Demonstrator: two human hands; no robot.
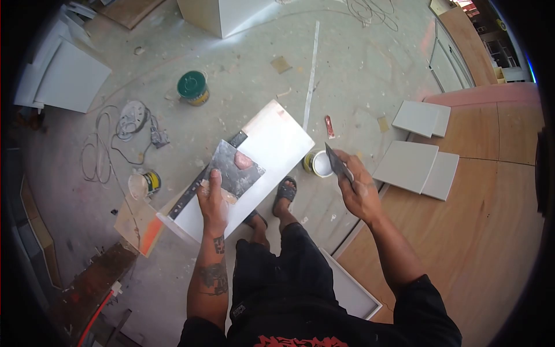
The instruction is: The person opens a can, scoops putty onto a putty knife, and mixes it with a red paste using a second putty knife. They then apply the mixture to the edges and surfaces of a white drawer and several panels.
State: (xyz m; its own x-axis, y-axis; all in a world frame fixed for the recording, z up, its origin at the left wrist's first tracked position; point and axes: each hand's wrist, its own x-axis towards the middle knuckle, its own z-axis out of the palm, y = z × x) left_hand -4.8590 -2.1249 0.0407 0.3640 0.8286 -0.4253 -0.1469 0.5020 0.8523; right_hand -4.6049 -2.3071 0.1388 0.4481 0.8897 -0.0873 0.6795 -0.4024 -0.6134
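Note:
My left hand (213,202) is closed on a dark square plate (237,168), its thumb on top. A lump of pinkish paste (243,160) sits on the plate. Below the plate lies a long white panel (277,136) with a dark metal strip along its left edge. To the right, my right hand (359,188) grips a putty knife (338,162), its blade pointing up and left. Just left of the knife, an open can (318,163) with white contents stands on the floor.
A green-lidded can (193,88) and another can (144,184) stand on the floor at the left, near a cable and a sander (159,134). White boards (406,166) lie on a wooden surface (480,231) at the right. A red-handled tool (329,126) lies beyond the open can.

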